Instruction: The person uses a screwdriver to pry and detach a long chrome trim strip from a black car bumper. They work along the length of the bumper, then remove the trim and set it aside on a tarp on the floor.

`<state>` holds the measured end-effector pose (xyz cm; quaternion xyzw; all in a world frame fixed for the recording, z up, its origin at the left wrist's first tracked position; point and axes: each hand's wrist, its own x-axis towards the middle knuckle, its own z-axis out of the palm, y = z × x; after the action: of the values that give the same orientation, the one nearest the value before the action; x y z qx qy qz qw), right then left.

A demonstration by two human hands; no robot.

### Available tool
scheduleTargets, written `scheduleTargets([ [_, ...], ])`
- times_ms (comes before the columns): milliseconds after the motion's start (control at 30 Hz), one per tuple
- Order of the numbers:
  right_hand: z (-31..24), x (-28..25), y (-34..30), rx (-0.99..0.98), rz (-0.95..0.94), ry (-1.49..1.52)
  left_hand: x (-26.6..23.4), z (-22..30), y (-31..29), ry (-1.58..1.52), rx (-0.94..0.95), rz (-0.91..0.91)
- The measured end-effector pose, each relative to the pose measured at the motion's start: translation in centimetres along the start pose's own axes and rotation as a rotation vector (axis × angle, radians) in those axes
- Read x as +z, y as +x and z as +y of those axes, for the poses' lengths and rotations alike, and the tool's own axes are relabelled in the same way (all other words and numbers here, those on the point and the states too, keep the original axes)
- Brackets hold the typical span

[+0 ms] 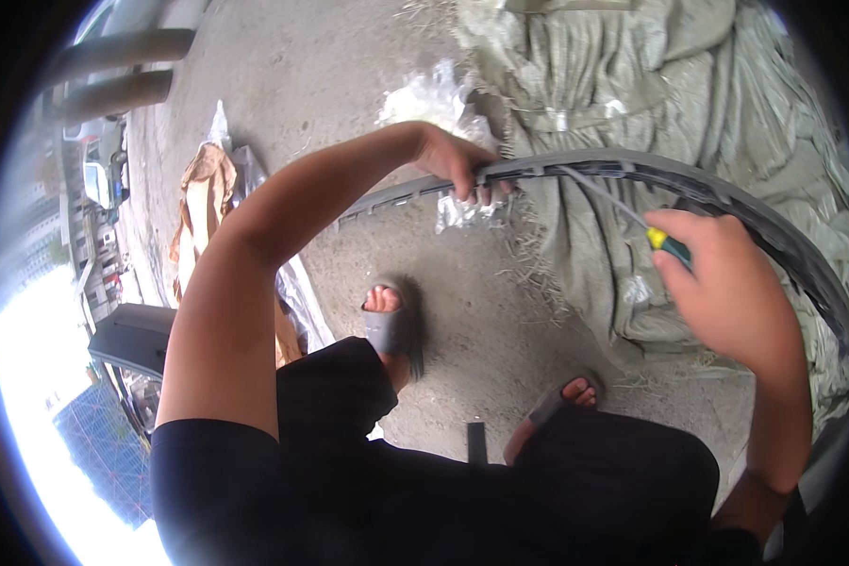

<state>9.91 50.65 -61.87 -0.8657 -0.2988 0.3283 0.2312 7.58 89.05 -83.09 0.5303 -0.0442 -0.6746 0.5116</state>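
A long, curved dark plastic trim strip (651,166) with a ribbed, clipped edge arcs across the view in front of me. My left hand (457,165) is wrapped round it left of its middle, the thumb on the near side and fingertips showing beneath. My right hand (717,274) is closed on a screwdriver (668,243) with a green and yellow handle. Its thin metal shaft slants up and left, and the tip meets the strip's inner edge just right of my left hand. Whether the tip sits in a slot I cannot tell.
A grey-green woven tarp (613,85) lies bunched at the right. Clear plastic wrap (434,99) and brown paper (208,189) lie on the concrete floor (481,358). My sandalled feet (387,316) stand below the strip. Two thick pipes (127,71) jut in at the upper left.
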Motion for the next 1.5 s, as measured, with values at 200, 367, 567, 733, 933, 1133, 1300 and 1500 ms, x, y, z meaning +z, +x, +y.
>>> scheduleTargets([
  [200,-4.2,0.7,-1.8,-0.05,0.132,-0.156,0.0,2.9,-5.8,0.09,-0.031,0.034],
  [367,-5.9,1.5,-3.7,0.077,0.137,-0.304,1.6,5.4,-8.8,0.215,0.004,0.049],
  [567,-14.7,-3.3,-12.6,0.106,0.028,-0.459,3.8,7.8,-12.6,0.271,0.032,0.098],
  [733,-11.3,-2.2,-9.0,0.09,-0.236,-0.28,4.3,9.6,-16.8,0.483,0.052,0.324],
  [933,-2.0,8.0,-1.0,0.191,-0.062,-0.432,7.8,9.2,-20.2,0.739,0.019,0.997],
  [1133,-3.8,11.5,2.3,0.267,-0.03,-0.1,10.0,7.9,-22.5,0.712,0.159,1.275],
  [1300,-5.3,17.8,7.6,0.237,-0.012,-0.077,8.7,7.6,-23.6,0.786,0.267,1.201],
  [1500,-13.2,25.4,11.2,0.187,-0.171,-0.104,7.0,6.1,-22.2,0.737,0.369,1.089],
])
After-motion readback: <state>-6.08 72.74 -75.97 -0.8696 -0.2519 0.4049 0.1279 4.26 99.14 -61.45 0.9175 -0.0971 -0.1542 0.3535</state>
